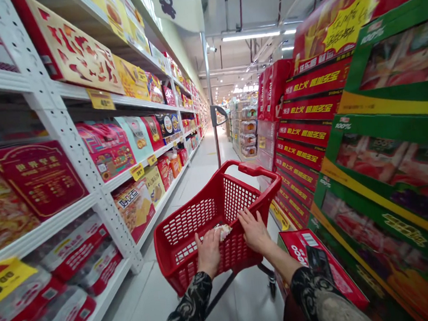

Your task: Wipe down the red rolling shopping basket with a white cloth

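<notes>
A red plastic shopping cart (189, 221) with perforated basket walls stands in front of me, turned at an angle in the aisle. My left hand (208, 252) is over the near side of the basket, its fingers closed around a small crumpled whitish thing (225, 231), perhaps a wrapper or tissue. On the cart's near rim, further right, rests my right hand (254, 231), its fingers curled over the edge. Patterned dark sleeves cover both forearms. The basket's floor is partly hidden by my hands and the near wall.
White shelves (114, 185) with boxed snacks and yellow price tags line the left. Stacked red drink cartons (304, 134) and green cartons (399, 163) crowd the right. A red box (343, 284) lies low by my right forearm. A metal pole (208, 80) rises behind the cart.
</notes>
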A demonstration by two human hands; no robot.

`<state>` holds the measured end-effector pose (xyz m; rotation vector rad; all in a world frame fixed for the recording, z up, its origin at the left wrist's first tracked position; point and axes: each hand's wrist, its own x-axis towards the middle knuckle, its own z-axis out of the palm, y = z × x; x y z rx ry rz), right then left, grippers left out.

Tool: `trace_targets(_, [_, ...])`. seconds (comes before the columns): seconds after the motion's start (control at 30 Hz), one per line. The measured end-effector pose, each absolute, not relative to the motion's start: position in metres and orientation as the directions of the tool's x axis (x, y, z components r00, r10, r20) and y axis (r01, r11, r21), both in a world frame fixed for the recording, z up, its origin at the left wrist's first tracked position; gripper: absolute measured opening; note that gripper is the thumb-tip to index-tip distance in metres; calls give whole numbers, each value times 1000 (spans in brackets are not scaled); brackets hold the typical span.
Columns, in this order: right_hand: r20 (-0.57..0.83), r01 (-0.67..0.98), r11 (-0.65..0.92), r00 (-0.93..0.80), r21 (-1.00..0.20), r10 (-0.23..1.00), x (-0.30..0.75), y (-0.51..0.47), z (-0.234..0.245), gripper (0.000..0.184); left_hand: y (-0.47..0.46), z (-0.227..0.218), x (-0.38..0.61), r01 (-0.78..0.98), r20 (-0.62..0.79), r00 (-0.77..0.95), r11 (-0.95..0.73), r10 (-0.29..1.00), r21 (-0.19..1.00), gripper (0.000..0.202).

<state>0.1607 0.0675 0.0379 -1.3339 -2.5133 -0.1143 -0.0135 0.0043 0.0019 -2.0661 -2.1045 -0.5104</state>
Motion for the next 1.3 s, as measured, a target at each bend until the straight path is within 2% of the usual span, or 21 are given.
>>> trace_targets(0.23, [244, 848, 523, -491, -88, 836, 175, 78, 43, 59, -22, 4, -30, 994, 304, 0, -34, 953, 108, 53])
trace_targets(0.4, [233, 877, 478, -454, -57, 860, 171, 73, 44, 57, -35, 0, -24, 987, 292, -59, 12, 955, 160, 58])
trace_targets(0.63, [215, 796, 596, -567, -106, 795, 141, 37, 23, 58, -41, 16, -10, 989, 240, -72, 38, 968, 140, 53])
trace_targets(0.77, [189, 797, 595, -572, -103, 798, 146, 31, 21, 60, -56, 17, -14, 988, 200, -70, 41, 977, 149, 51])
trace_targets(0.97, [216, 812, 573, -543, -110, 811, 140, 10, 21, 61, -71, 8, -13, 975, 233, -77, 25, 969, 220, 52])
trace_targets(1.1, [220, 764, 632, -599, -129, 770, 135, -12, 13, 55, -81, 12, -6, 979, 216, -34, -11, 976, 203, 50])
trace_targets(1.3, [197, 816, 571, -547, -92, 813, 140, -16, 15, 57, -118, 15, -9, 990, 213, -4, -26, 977, 140, 53])
